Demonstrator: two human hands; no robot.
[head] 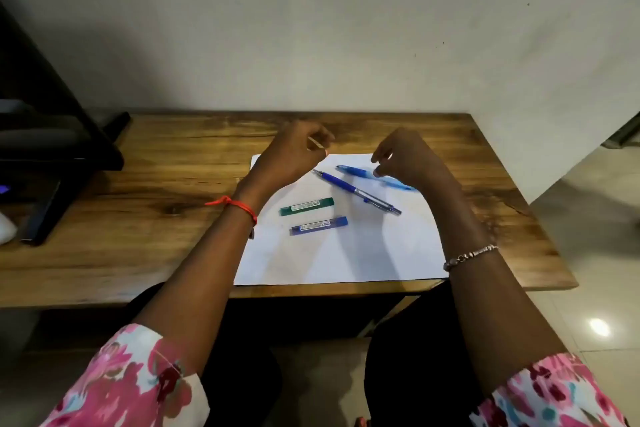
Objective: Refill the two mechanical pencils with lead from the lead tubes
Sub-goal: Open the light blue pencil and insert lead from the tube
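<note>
The wooden table (138, 253) carries a white sheet (346, 260) holding all 4 items. Both hands hover with fingers loosely curled, gripping nothing: the left hand (294, 156) at the sheet's far corner, the right hand (405, 159) just above the light blue pencil (356, 170). That is probably the first pick, so pinch near its cap. The dark blue pencil (356, 191) lies beside it, with the green tube (307, 206) and blue tube (319, 225) nearer. I see no obstruction.

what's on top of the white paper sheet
A green plastic lead tube, a blue plastic lead tube, a dark blue-and-silver mechanical pencil; a light blue mechanical pencil, partly covered by the right hand.
</note>
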